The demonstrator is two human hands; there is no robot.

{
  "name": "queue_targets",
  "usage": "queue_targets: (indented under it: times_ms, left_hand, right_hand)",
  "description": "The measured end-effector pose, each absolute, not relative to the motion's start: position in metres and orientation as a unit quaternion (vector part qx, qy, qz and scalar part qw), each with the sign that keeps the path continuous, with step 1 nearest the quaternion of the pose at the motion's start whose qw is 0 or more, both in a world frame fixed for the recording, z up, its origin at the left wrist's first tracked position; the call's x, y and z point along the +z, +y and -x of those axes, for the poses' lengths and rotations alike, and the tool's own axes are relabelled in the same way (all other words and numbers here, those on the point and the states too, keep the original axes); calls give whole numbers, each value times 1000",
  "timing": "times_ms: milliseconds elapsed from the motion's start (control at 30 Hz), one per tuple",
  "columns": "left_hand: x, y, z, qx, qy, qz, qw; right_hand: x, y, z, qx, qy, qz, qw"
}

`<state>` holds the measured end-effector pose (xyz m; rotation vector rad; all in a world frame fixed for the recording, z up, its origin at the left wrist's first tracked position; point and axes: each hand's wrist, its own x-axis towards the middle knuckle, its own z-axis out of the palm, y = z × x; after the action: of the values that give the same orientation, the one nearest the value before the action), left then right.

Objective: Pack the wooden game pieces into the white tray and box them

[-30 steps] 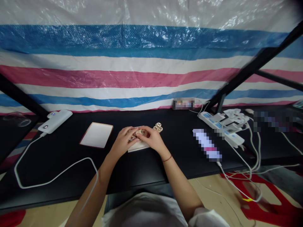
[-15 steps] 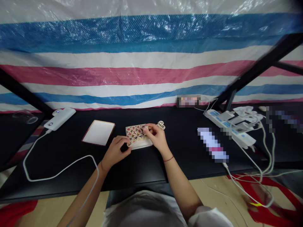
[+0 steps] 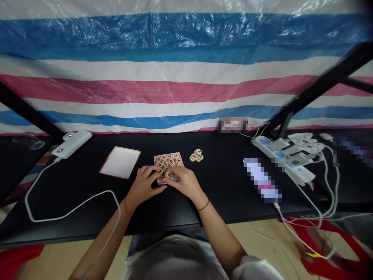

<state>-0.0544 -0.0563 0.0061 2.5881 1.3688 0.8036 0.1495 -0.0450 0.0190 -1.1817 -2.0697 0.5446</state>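
A shallow box point(image 3: 182, 156) of round Chinese chess pieces point(image 3: 165, 163) sits in the middle of the black table. Red-marked pieces fill its back rows, while the front rows are partly covered by my hands. My right hand point(image 3: 186, 181) pinches one black-marked chess piece point(image 3: 169, 174) over the front of the box. At the box's front left corner is my left hand point(image 3: 142, 184), its fingertips on the left edge and its thumb along the front. Beyond my right hand, several loose pieces point(image 3: 196, 156) lie in a small cluster on the table.
Left of the box lies a white-lined lid point(image 3: 120, 162). A white device point(image 3: 74, 144) with a cable stands at the back left. On the right are a blurred phone-like object point(image 3: 262, 179), a power strip point(image 3: 297, 173) and tangled cables. Striped sheeting point(image 3: 175, 91) hangs behind.
My right hand has moved from the box's back right to its front, now with a black-marked piece. The loose cluster is uncovered. My left hand has shifted slightly inward along the front corner.
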Motion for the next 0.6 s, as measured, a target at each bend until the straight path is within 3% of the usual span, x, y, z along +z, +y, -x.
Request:
queue_targets:
  times_ms: [200, 600]
  left_hand:
    - [3, -57, 55, 275, 468, -836, 82]
    - [4, -56, 53, 289, 464, -832, 94]
  right_hand:
    - [16, -47, -143, 145, -847, 440, 260]
    - [12, -54, -142, 153, -836, 446, 281]
